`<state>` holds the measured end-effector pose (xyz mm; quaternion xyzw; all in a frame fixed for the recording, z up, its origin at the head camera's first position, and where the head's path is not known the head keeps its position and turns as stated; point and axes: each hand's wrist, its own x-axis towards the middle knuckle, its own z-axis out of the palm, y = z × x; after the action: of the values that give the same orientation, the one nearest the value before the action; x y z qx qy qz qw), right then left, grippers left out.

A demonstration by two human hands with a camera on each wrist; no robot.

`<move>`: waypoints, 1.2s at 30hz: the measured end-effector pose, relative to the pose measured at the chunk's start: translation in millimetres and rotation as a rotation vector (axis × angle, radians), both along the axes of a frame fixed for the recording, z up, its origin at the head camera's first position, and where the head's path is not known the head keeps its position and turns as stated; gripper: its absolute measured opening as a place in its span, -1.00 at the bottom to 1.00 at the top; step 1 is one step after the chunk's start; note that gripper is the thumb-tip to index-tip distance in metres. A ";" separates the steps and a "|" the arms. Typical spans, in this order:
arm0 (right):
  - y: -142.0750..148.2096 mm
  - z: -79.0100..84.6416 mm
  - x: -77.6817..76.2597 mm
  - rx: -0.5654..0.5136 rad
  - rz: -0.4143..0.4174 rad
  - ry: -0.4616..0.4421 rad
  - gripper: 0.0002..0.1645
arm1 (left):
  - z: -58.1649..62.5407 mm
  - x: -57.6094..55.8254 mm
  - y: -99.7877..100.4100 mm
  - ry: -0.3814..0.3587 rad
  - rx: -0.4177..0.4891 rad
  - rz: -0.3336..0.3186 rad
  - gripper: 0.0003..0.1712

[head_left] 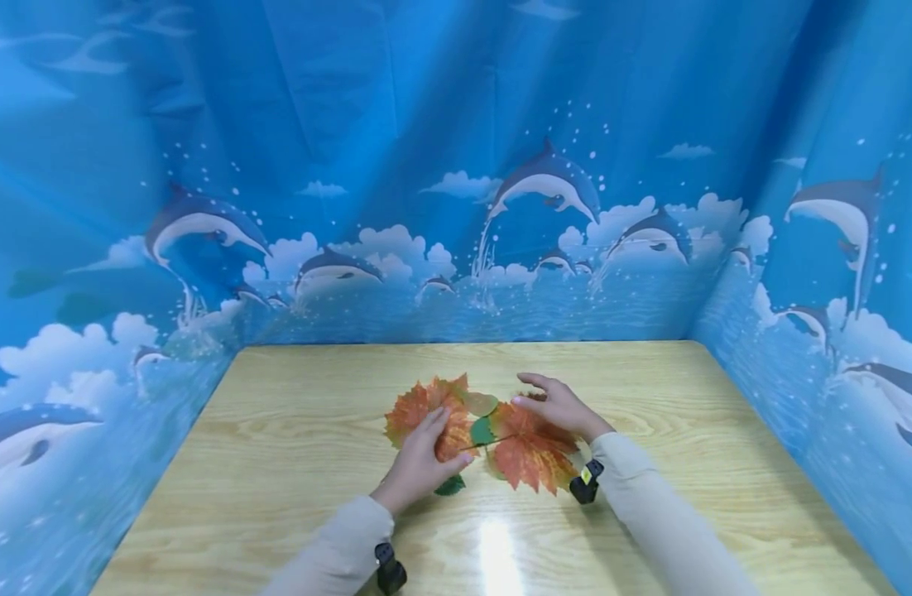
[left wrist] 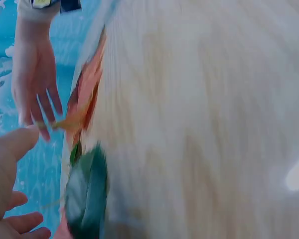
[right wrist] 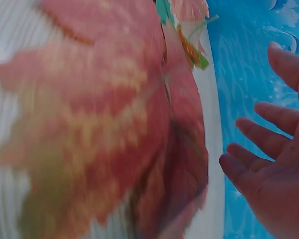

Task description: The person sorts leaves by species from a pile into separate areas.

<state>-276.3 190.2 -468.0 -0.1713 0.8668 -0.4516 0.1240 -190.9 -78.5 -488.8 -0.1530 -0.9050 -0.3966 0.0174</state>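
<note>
Orange-red leaves [head_left: 529, 454], jagged and yellow-blotched, lie beside green leaves [head_left: 482, 430] on the tabletop [head_left: 292, 430], lower center of the head view; left hand [head_left: 420, 463] and right hand [head_left: 564, 408] have loosely extended fingers.

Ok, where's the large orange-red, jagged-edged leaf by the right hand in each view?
Head: the large orange-red, jagged-edged leaf is right of centre, below mid-height.
Left wrist: the leaf is upper left, almost edge-on.
Right wrist: the leaf fills much of the left and middle, blurred.
Shared landmark: the right hand, near it each time.
</note>
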 end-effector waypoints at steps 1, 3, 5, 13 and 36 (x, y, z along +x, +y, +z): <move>-3.6 -1.3 -1.4 -0.018 0.000 -0.005 -0.30 | -1.3 1.0 4.1 0.002 0.023 -0.004 -0.08; -9.8 -4.1 -4.1 -0.040 -0.003 -0.014 -0.32 | -4.5 2.4 11.7 0.007 0.065 -0.008 -0.11; -15.9 -6.4 -6.2 -0.045 -0.017 -0.018 -0.34 | -8.0 3.4 18.8 0.021 0.090 0.001 -0.15; -30.8 -16.8 -13.5 0.001 -0.068 -0.010 -0.39 | -18.6 4.6 37.2 0.051 0.168 0.029 -0.26; -49.5 -29.4 -29.3 0.081 -0.159 0.020 -0.62 | -14.7 -1.2 45.6 0.105 0.100 0.038 -0.77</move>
<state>-305.6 140.7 -497.3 -0.1010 0.8964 -0.4230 0.0860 -192.2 -32.9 -503.6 -0.1555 -0.8847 -0.4322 0.0798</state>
